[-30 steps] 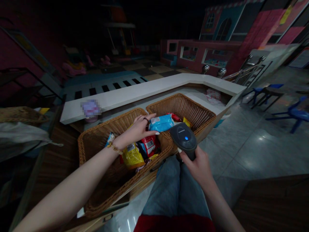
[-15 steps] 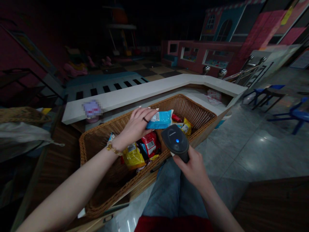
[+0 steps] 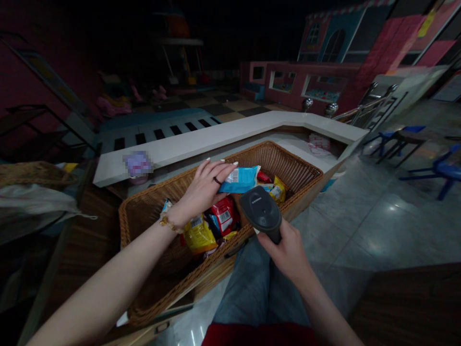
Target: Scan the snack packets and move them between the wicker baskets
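Observation:
My left hand grips a blue snack packet at its left end, with a barcode label showing beside the fingers. In my right hand is a dark barcode scanner, its head just below and right of the packet and its top light unlit. Under my left hand stands a wicker basket holding a yellow packet, a red packet and other bags. A second wicker basket, behind the scanner, contains another yellow packet and a red packet.
A white counter ledge runs behind the baskets, with a blurred purple item at its left. A pale cloth bag lies at far left. Blue chairs stand on the tiled floor at right.
The blue packet has been raised and turned slightly, and my left fingers have closed over its end. The scanner has shifted left towards it, and its blue light has gone out.

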